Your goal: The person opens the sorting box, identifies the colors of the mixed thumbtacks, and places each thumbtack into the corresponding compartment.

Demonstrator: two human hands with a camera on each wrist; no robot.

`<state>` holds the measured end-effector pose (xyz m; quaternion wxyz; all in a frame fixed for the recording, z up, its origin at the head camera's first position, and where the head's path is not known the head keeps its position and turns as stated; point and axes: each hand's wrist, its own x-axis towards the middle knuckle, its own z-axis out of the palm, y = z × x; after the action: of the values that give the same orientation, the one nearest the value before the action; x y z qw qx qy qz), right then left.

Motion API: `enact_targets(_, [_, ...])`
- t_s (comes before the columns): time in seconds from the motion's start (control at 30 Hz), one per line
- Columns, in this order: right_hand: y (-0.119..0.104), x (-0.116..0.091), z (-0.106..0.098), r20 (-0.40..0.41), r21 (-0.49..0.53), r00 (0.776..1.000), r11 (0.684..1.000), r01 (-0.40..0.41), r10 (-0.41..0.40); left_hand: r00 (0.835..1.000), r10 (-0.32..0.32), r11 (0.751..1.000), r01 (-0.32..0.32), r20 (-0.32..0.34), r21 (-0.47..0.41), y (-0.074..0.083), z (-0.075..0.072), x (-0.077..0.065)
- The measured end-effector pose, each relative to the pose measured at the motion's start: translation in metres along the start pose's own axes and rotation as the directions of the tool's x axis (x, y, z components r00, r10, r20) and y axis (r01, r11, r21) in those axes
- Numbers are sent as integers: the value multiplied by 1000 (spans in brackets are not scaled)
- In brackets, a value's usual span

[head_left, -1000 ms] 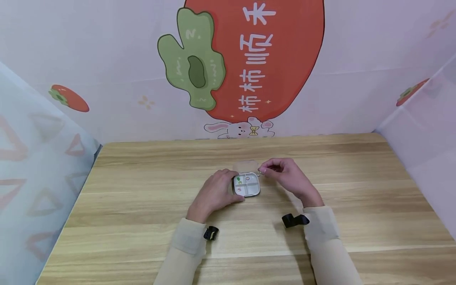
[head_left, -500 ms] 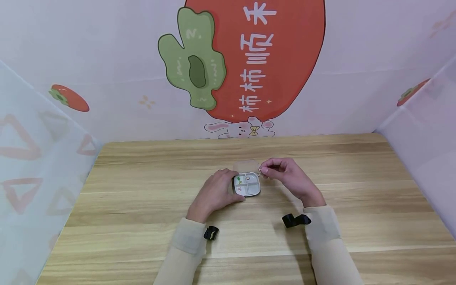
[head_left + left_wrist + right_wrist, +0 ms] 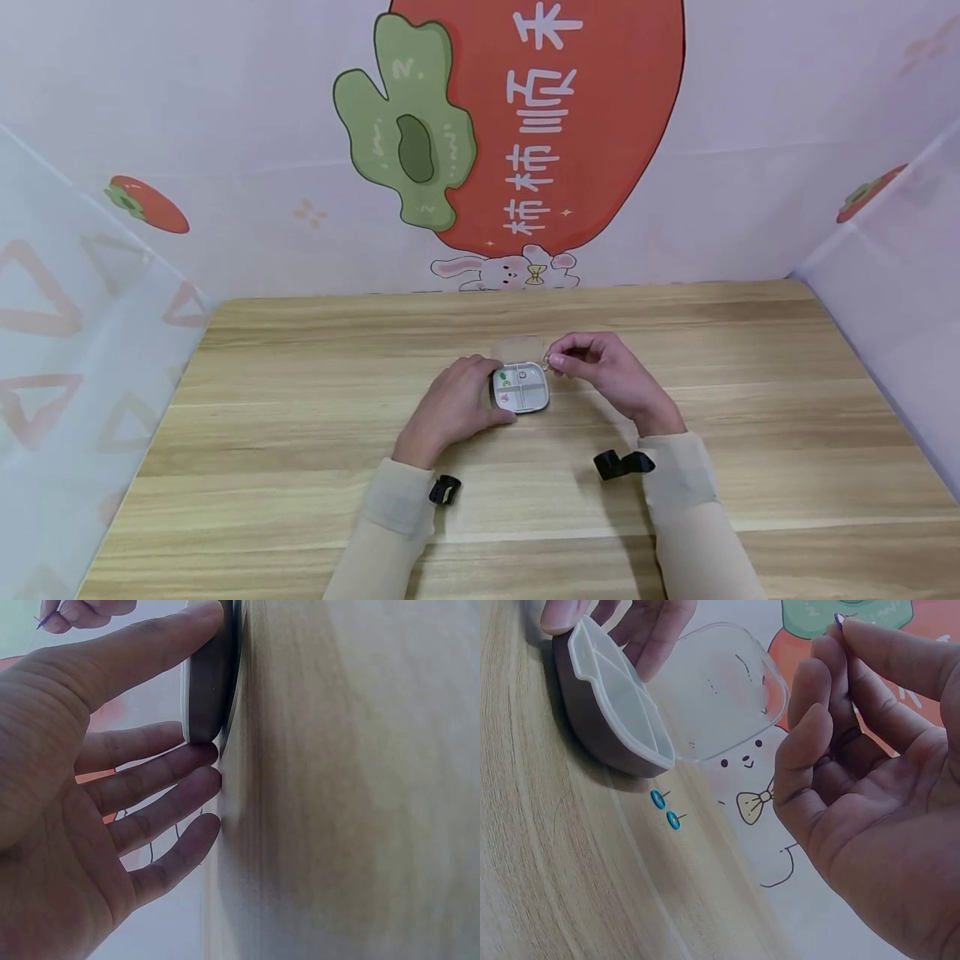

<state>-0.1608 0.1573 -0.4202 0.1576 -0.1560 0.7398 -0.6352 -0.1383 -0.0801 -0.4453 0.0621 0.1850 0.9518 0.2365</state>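
Note:
A small pill box (image 3: 532, 393) with a white divided inside and dark outer walls lies on the table, its clear lid (image 3: 517, 348) swung back. My left hand (image 3: 459, 400) holds the box from its left side, thumb at the near edge and fingers at the far one. Small coloured pieces (image 3: 506, 384) lie in several of its compartments. Just right of the lid, my right hand (image 3: 600, 371) pinches a tiny purple-edged stud earring (image 3: 839, 619) between thumb and forefinger. Two blue ring-shaped stud earrings (image 3: 658, 799) lie beside the box in the right wrist view.
The wooden table (image 3: 300, 433) runs under both arms. Behind it hangs a printed cloth (image 3: 262, 233) with a large persimmon and a rabbit, and more cloth closes both sides. Black camera mounts (image 3: 622, 464) sit at the wrists.

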Motion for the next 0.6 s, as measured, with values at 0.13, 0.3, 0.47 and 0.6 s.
enact_targets(0.13, [1,1,0,-29,-68,999,998,16,-18,1000,-2,1000,2,1,0,0,0,0])
enact_targets(0.3, [1,1,0,-47,-155,997,986,55,-63,1000,0,1000,0,0,0,0,0,0])
enact_targets(0.47, [-2,1,2,-42,-197,995,977,85,-95,1000,6,1000,-6,-3,6,0,0,-1])
enact_targets(0.6, [1,2,3,-47,-254,992,962,100,-115,1000,0,1000,0,-1,3,0,-1,-1])
